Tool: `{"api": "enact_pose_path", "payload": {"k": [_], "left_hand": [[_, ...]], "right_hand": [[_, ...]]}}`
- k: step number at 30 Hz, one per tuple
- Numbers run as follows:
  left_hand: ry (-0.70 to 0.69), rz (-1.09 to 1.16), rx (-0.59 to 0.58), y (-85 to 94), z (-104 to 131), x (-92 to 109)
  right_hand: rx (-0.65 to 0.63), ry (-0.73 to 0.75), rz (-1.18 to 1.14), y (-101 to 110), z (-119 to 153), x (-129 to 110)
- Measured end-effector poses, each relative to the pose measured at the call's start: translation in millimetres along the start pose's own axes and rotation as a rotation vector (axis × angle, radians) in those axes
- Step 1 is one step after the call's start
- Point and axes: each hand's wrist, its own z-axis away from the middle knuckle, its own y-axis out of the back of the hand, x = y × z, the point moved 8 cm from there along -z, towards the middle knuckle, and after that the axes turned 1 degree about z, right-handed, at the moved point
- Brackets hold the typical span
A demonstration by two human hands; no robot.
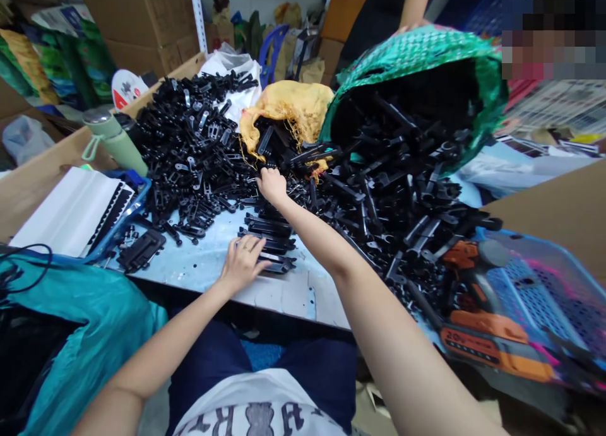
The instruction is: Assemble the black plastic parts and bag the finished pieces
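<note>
Bare arms (388, 310) reach left of the green sack (402, 54) with black parts (402, 133) inside. My left hand (243, 260) spreads on black bars (272, 226); my right hand (273, 185) curls, hold unclear.

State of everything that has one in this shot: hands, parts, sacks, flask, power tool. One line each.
Left hand: fingers spread, at the row
Right hand: fingers curled, at the heap; grip unclear
Row of black parts: lined up
Heap: loose, jumbled
Green sack: open, tipped
Yellow sack: open
Flask: lid on
Power tool: not held; on/off unclear
</note>
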Motion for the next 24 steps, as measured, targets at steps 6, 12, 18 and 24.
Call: {"api": "enact_pose_path", "payload": {"k": [6,12,18,24], "left_hand": [[0.474,-0.107,-0.001,24.1,-18.7,-88.0],[0.420,-0.232,-0.234,-13.7,-60.8,-131.9],[0.303,-0.192,-0.214,-23.8,-81.6,-140.5],[0.367,-0.006,0.130,40.7,-51.4,-104.9]], "right_hand": [[-0.099,-0.067,-0.009,-15.0,-30.6,-17.2],[-0.139,0.051,-0.036,-6.8,-28.5,0.9],[0.044,0.012,0.011,20.0,-49.4,40.4],[0.101,-0.277,-0.522,4.2,-97.9,42.8]]}}
